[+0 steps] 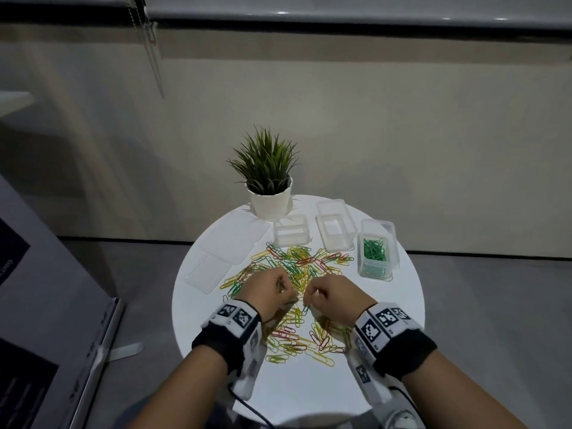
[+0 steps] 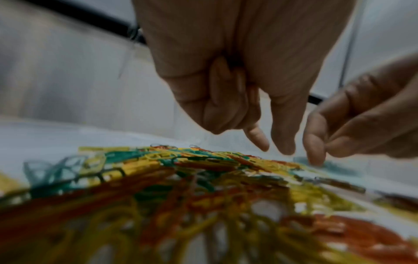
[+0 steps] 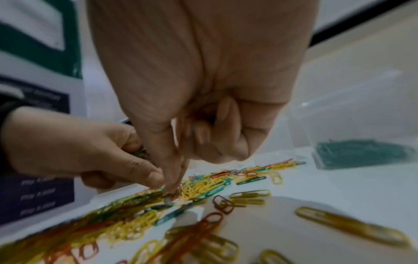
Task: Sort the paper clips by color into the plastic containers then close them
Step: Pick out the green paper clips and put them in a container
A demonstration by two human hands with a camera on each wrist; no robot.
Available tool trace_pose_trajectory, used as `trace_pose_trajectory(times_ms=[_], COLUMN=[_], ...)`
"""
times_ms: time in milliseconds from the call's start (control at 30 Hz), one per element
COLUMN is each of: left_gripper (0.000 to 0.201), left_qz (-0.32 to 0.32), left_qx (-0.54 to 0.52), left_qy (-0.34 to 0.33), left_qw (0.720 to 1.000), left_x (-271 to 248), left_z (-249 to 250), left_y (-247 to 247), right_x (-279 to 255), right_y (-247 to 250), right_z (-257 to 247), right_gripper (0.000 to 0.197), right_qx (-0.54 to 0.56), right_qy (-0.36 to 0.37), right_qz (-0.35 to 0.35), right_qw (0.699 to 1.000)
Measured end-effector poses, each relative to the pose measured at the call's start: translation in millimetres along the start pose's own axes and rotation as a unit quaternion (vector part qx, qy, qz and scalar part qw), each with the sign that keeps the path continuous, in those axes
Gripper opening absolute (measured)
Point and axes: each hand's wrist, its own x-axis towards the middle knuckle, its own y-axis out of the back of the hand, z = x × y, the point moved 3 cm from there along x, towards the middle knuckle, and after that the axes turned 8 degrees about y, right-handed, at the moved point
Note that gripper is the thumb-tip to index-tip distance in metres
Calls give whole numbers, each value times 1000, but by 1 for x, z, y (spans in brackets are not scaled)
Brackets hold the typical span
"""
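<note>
hands [image 1: 272, 289] over clips [image 1: 297, 261], table [image 1: 402, 305] edge near

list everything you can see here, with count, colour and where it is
table: one, white, round, under everything
loose paper clips: many, yellow, red and green mixed, spread over the table's middle and near side
containers: three, clear plastic, open, far right of the table; the left one and the middle one look empty, the right one holds clips
sorted clips: a bunch, green, in the right container
lids: clear, lying flat on the table's left side; count unclear
potted plant: one, green in a white pot, far edge
wristbands: two, black with black-and-white markers
left hand: fingers curled, holding some clips, over the pile
right hand: fingertips picking in the pile; what it holds is unclear
</note>
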Motion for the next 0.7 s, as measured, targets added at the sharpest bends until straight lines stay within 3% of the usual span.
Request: trace_pose_trajectory(times_ms=[100,400,467,567,600,633,667,700], left_gripper=[11,14,13,22,25,26,28,30], left_qz=[-7,-12,-15,-38,-57,-84,-110,-129], left_qx=[94,232,167,-58,-182,-333,-463,-541], left_qy=[-6,-30,-15,43,81,122,153,166], left_qw=[995,972,986,997,978,931,866,814], left_x=[2,4,6,6,5,3,2,2], left_z=[2,13,10,6,6,7,8,9], left_y=[-3,-8,-11,-6,-4,-3,-2,0], right_x=[1,10,9,5,4,0,-2,-6], right_y=[-4,-12,-14,-13,-11,-8,-4,3], right_z=[-9,-13,-10,-2,5,10,17,22], right_gripper=[18,16,16,14,15,15,16,20], right_qx=[-123,-266,-283,-252,-209,-140,-56,22], right_qy=[3,-2,-7,-33,-52,-66,-65,-57], right_qz=[-19,-80,-88,-75,-61,-43,-6,39], right_qw=[992,961,955,964,975,987,996,997])
